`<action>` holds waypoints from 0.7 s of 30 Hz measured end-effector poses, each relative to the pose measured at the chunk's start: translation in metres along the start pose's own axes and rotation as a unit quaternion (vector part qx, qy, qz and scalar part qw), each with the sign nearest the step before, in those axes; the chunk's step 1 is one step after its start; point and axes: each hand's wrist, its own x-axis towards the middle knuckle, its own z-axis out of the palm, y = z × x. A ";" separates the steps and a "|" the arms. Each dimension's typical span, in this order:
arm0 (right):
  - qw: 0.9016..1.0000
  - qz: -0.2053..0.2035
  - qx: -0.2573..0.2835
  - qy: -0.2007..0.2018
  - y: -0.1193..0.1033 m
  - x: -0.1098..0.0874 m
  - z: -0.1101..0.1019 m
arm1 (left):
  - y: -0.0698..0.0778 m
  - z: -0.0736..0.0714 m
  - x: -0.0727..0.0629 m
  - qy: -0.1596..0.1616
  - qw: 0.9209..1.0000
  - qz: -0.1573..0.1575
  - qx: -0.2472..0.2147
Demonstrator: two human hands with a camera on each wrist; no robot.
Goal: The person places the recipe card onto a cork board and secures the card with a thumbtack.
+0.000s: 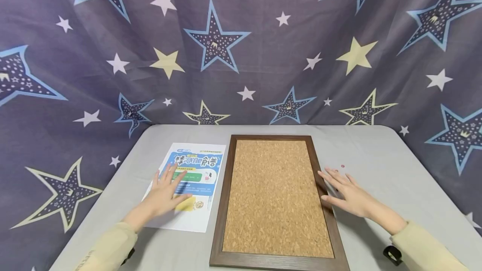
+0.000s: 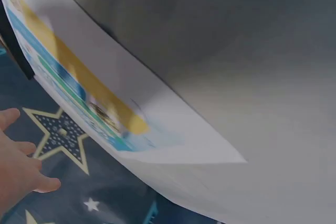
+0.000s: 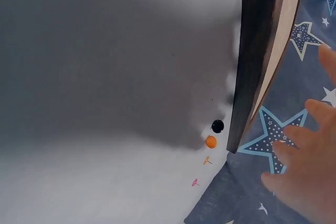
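Note:
A cork board (image 1: 278,195) in a dark brown wooden frame lies on the grey-covered table. To its left is a printed paper poster (image 1: 203,179) with a blue top, a yellow block and Chinese lettering. My left hand (image 1: 162,198) is spread over the poster's left part, holding nothing. With fingers extended, my right hand (image 1: 352,198) is at the frame's right side, fingertips overlapping it in the head view. The right wrist view shows an orange push pin (image 3: 207,160) and a pink push pin (image 3: 195,182) on the table, near a black round piece (image 3: 218,126) and an orange round piece (image 3: 211,141).
Grey cloth covers the table (image 1: 380,154). Behind it and at both sides hangs a dark curtain (image 1: 260,53) with star prints. Something black (image 1: 393,255) is at the right sleeve's cuff.

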 end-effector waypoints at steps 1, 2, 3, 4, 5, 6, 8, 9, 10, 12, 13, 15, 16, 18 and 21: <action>1.000 -0.004 0.010 0.001 0.000 0.000 0.000 | -0.002 -0.001 -0.001 0.001 1.000 -0.003 -0.004; 1.000 -0.008 0.019 0.001 0.000 0.000 0.001 | -0.005 -0.001 -0.002 0.002 1.000 -0.007 -0.008; 1.000 -0.011 0.026 0.001 0.000 0.000 0.001 | -0.007 -0.001 -0.003 0.005 1.000 -0.009 -0.009; 0.999 -0.014 0.033 0.001 0.000 0.000 0.002 | -0.010 -0.002 -0.004 0.008 1.000 -0.013 -0.014; 0.999 -0.017 0.041 0.002 0.000 0.000 0.002 | -0.012 -0.002 -0.005 0.010 1.000 -0.017 -0.017; 0.999 -0.021 0.048 0.003 0.000 -0.001 0.003 | -0.015 -0.002 -0.005 0.012 0.999 -0.021 -0.021; 0.998 -0.025 0.059 0.003 0.001 -0.001 0.004 | -0.020 -0.002 -0.007 0.017 0.999 -0.028 -0.028; 0.997 -0.027 0.066 0.004 0.001 -0.001 0.004 | -0.022 -0.001 -0.007 0.019 0.999 -0.032 -0.031; 0.997 -0.029 0.071 0.004 0.002 -0.001 0.005 | -0.025 -0.002 -0.008 0.020 0.998 -0.037 -0.036; 0.996 -0.033 0.079 0.000 0.003 -0.001 0.006 | -0.029 -0.001 -0.008 0.019 0.998 -0.044 -0.041; 0.996 -0.034 0.083 -0.002 0.003 -0.001 0.006 | -0.031 -0.001 -0.008 0.018 0.998 -0.048 -0.043; 0.995 -0.038 0.090 -0.003 0.005 -0.002 0.007 | -0.035 -0.002 -0.008 0.014 0.997 -0.058 -0.048; 0.995 -0.041 0.092 -0.004 0.005 -0.002 0.008 | -0.037 -0.002 -0.008 0.013 0.997 -0.063 -0.051; 0.994 -0.045 0.098 -0.005 0.006 -0.001 0.009 | -0.040 -0.002 -0.008 0.010 0.995 -0.073 -0.063; 0.993 -0.055 0.104 -0.006 0.008 -0.001 0.010 | -0.046 -0.001 -0.007 0.003 0.992 -0.095 -0.081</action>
